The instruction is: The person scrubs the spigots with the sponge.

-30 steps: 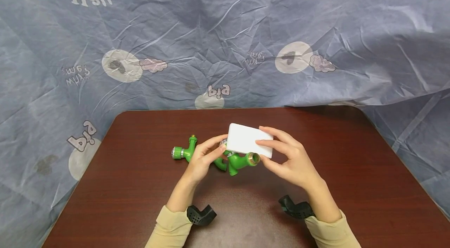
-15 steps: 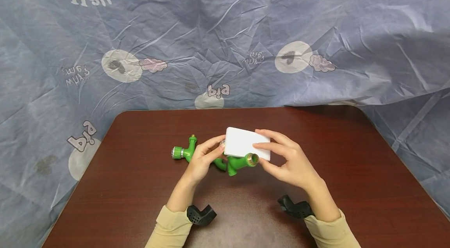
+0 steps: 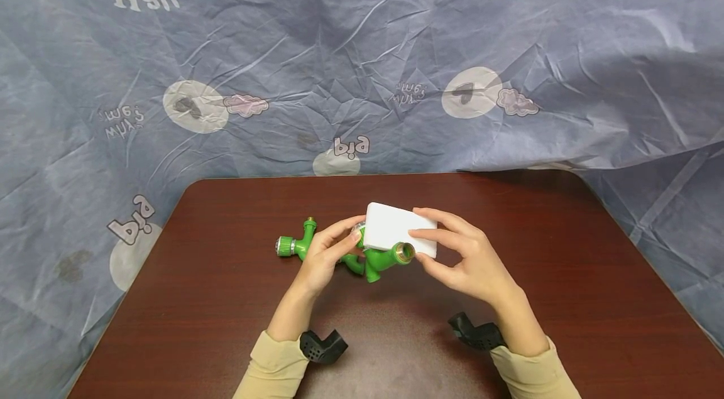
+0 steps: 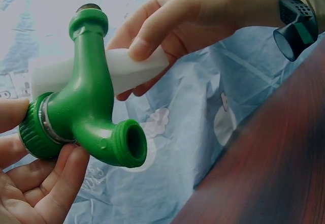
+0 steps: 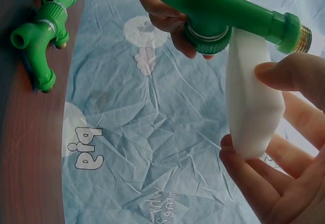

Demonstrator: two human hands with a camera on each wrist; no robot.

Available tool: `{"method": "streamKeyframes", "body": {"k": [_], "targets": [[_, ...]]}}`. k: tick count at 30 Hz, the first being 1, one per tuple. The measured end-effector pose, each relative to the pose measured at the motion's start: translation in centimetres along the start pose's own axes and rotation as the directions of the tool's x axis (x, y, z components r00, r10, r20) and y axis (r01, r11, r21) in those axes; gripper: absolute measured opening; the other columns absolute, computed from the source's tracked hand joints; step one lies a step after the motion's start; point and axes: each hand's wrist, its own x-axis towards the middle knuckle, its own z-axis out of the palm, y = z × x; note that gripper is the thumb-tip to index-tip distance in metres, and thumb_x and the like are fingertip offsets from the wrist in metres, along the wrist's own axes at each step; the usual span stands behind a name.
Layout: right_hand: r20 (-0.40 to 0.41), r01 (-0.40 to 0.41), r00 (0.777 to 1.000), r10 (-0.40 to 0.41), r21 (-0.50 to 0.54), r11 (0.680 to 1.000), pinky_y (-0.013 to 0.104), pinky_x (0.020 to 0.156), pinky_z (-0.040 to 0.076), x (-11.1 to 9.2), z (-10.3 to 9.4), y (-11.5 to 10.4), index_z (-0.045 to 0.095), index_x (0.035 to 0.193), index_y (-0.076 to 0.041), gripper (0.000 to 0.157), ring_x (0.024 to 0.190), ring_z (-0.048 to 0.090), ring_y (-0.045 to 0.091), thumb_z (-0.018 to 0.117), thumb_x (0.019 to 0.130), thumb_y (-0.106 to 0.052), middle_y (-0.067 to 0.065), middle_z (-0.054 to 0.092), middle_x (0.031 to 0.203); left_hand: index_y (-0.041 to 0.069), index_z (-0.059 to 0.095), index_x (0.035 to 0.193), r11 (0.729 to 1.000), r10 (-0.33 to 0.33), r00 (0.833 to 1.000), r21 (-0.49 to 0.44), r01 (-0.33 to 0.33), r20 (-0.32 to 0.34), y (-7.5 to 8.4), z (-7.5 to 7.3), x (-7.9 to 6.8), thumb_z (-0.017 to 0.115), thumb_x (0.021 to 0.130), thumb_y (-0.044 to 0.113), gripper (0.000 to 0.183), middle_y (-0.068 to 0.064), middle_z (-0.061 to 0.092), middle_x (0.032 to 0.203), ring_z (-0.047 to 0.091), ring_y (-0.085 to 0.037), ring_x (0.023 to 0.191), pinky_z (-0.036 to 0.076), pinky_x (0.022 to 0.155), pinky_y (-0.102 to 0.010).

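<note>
A green plastic tap [image 3: 380, 261] with a brass-coloured threaded end is held up over the table. My left hand [image 3: 325, 254] grips it by the ribbed knob, thumb on one side and fingers on the other, as the left wrist view [image 4: 38, 130] shows. My right hand [image 3: 472, 254] pinches a white block-shaped sponge [image 3: 393, 228] between thumb and fingers. In the right wrist view the sponge [image 5: 251, 97] lies right against the tap's body [image 5: 218, 5], behind its threaded arm. Part of the knob is covered by my left fingers in the head view.
More green taps [image 3: 308, 239] lie on the dark red-brown table [image 3: 226, 298], partly behind my left hand. Black wrist cameras [image 3: 323, 347] sit on both forearms. A blue printed cloth [image 3: 362, 60] hangs behind the table's far edge.
The sponge has shifted slightly down and left along the tap, then a little back up and right. The tap tilts slightly; my left hand stays nearly still.
</note>
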Motion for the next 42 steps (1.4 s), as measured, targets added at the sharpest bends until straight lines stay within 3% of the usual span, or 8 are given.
{"method": "streamKeyframes", "body": {"k": [6,15,18,24,31,36,42], "targets": [[0.016,0.009,1.000,-0.009,-0.029,1.000,0.020,0.088,0.043,0.0,-0.2,0.1,0.072,0.102,-0.008,0.028,0.101,0.060,0.027,0.061,0.087,-0.029,0.015,0.060,0.119,-0.012,0.050,0.127,1.000,-0.004,1.000,0.001,0.004,-0.005,0.1,0.1,0.0,0.051,0.094,0.006,0.037,-0.010,0.062,0.107,0.061,-0.014,0.089,0.055,0.073,-0.042],[-0.041,-0.026,0.999,0.023,-0.087,0.996,0.021,0.091,0.043,0.2,-0.1,-0.1,0.072,0.102,-0.009,0.029,0.103,0.060,0.027,0.061,0.087,-0.031,0.013,0.061,0.120,-0.011,0.053,0.123,1.000,0.021,0.999,-0.014,-0.022,-0.050,0.0,0.0,0.0,0.055,0.092,0.005,0.035,-0.002,0.065,0.098,0.062,-0.014,0.085,0.054,0.071,-0.049],[-0.080,-0.052,0.996,0.043,-0.109,0.993,0.021,0.092,0.043,0.2,-0.3,-0.1,0.072,0.103,-0.008,0.030,0.105,0.060,0.027,0.062,0.087,-0.032,0.014,0.060,0.121,-0.014,0.053,0.120,0.999,0.036,0.997,-0.037,-0.039,-0.068,0.1,0.0,0.0,0.057,0.090,0.002,0.034,-0.002,0.066,0.096,0.064,-0.014,0.080,0.055,0.069,-0.048],[-0.214,-0.085,0.975,0.054,-0.137,0.987,0.021,0.093,0.043,0.3,-0.7,0.2,0.072,0.099,-0.004,0.032,0.102,0.060,0.031,0.065,0.085,-0.032,0.018,0.061,0.118,-0.016,0.053,0.116,0.996,0.067,0.994,-0.058,-0.072,-0.083,0.0,-0.1,0.1,0.056,0.089,-0.001,0.031,-0.004,0.065,0.093,0.063,-0.014,0.074,0.057,0.064,-0.034],[-0.290,-0.071,0.957,0.029,-0.133,0.989,0.021,0.090,0.045,1.1,-1.1,-1.0,0.071,0.093,0.004,0.037,0.094,0.061,0.036,0.065,0.085,-0.032,0.025,0.063,0.109,-0.012,0.055,0.113,0.996,0.073,0.984,-0.047,-0.081,-0.163,0.0,-0.1,0.1,0.058,0.088,0.002,0.029,-0.008,0.064,0.099,0.063,-0.016,0.071,0.057,0.062,-0.036],[-0.303,-0.039,0.953,0.003,-0.113,0.993,0.021,0.088,0.045,2.2,-1.3,-2.6,0.070,0.090,0.006,0.037,0.091,0.061,0.036,0.064,0.087,-0.030,0.029,0.062,0.105,-0.011,0.053,0.114,0.994,0.087,0.976,-0.052,-0.099,-0.200,-0.1,-0.1,0.1,0.058,0.088,-0.001,0.028,-0.009,0.061,0.099,0.062,-0.014,0.069,0.057,0.059,-0.035],[-0.263,0.005,0.964,-0.032,-0.101,0.995,0.022,0.088,0.046,2.1,-1.1,-2.4,0.070,0.089,0.004,0.031,0.090,0.060,0.038,0.065,0.084,-0.026,0.029,0.062,0.105,-0.008,0.050,0.125,0.991,0.115,0.978,-0.046,-0.125,-0.176,-0.3,-0.2,0.3,0.056,0.089,-0.002,0.037,-0.010,0.058,0.097,0.061,-0.015,0.067,0.056,0.056,-0.037]]}}
